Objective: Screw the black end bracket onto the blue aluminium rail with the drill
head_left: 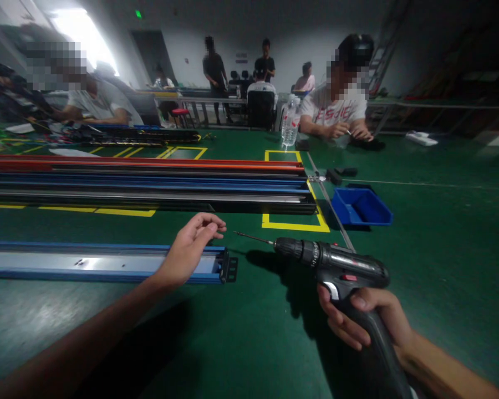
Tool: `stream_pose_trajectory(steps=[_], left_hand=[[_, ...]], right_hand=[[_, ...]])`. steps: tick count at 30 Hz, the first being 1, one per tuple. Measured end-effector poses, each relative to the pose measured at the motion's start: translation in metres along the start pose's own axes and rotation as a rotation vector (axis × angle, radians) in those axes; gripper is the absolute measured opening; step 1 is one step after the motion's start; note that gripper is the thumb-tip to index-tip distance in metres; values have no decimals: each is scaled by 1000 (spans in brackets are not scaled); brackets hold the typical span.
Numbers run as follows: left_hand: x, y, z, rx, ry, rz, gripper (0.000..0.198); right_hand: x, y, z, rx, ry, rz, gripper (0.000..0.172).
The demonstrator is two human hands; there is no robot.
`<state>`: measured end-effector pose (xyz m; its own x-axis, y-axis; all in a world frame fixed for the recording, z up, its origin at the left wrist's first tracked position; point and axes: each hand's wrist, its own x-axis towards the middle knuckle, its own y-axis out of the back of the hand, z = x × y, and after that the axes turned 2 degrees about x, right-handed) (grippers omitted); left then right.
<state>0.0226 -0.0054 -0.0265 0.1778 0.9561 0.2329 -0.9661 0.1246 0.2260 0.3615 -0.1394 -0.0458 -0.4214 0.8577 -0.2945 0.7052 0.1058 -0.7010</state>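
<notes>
My right hand (357,316) is wrapped round the grip of a black cordless drill (336,263). Its long thin bit (253,237) points left, the tip just short of my left fingers. My left hand (189,246) is above the right end of a blue aluminium profile (141,263) with a silver face. Its fingers are curled and thumb and fingertips brought together; whatever is between them, if anything, is too small to make out. A black end piece with a slotted bracket (229,269) closes off that end of the profile.
Several long red, blue and black profiles (233,185) lie side by side across the green table (249,343). To their right sits a blue bin (361,206). Water bottles (290,122) stand farther back. Across the table a person (336,105) handles something small.
</notes>
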Motion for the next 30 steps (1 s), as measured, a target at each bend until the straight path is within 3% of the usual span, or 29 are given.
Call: stream_pose_trajectory(steps=[3,6,8,13,20,30], left_hand=[[4,12,0,482,-110,-191,27],[5,19,-1,711,-140,-367,36],[5,19,-2,731,-123,-422,39],[7,17,1,725,-106,-425,43],[4,18,5,665,-90,-571,44],[5,18,2,612,55,-569,46]], right_hand=[[0,3,-7,-20,0,24,29],[1,7,-12,-55,-37,28,30],[1,9,-13,-77,-43,22,30],[2,18,-8,-55,-49,-73,36],[0,21,-11,-39,-76,-126,35],[0,18,-10,-42,-100,-138,35]])
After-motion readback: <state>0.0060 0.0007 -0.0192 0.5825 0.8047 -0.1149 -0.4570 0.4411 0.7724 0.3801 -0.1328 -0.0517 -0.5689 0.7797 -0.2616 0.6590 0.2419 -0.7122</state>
